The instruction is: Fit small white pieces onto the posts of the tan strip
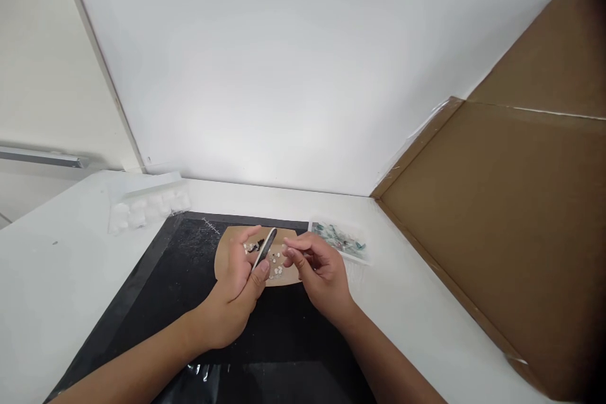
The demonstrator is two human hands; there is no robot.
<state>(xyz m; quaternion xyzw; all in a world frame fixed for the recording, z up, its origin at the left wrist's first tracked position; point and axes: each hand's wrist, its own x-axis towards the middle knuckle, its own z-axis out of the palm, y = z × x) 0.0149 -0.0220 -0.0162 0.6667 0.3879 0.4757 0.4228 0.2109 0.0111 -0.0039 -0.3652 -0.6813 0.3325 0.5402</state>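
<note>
My left hand grips a slim, dark piece with a pale edge, thumb against fingers, its pointed end tilted up to the right. Just to its right, my right hand has thumb and fingertips drawn together; anything between them is too small to make out. Under both hands lies a tan, rounded board or shallow tray. Small white bits and some black ones are scattered on it, partly covered by my left fingers.
Behind my right hand is a clear box of greenish and pale pieces. A translucent compartment case stands at the far left. A black mat covers part of the white table. Brown cardboard panels rise on the right.
</note>
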